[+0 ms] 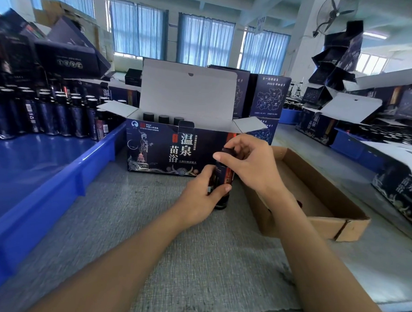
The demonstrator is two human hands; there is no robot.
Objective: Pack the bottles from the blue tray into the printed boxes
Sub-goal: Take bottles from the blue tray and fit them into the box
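Obs.: the person is standing one bottle [223, 179] upright on the grey mat [151, 224], just in front of the open printed box [168, 150].

Left hand [198, 200] is wrapping the lower body of the bottle, with the thumb across the front and the fingers curled behind. Right hand [249, 162] is pinching the bottle's cap [229, 150] from above with thumb and bent fingers. It looks like a cap check or tightening; I cannot tell whether the cap is turning.

Box: the lid flap is standing up and the side flaps are spreading outward. Three packed caps [163, 119] are showing at the left end. The front wall is hiding the rest of the interior, so I cannot tell the fill on the right.

Supply: the blue tray [83, 175] is lying to the person's left, with the remaining bottles [50, 113] crowding its far end. A brown cardboard tray [314, 226] is lying to the right, beside the right forearm.

Judgement, step in hand: seat the cap, then load.
- The left hand's low grip is steadying the base, which suits twisting. For the lift, a grip nearer mid-body would probably tip less.
- The bottle should go in vertically, over the front wall and clear of the tuck tab, into the slot beside the three packed caps.
- Main risk: the bottle base clipping the front wall and pushing the box back.
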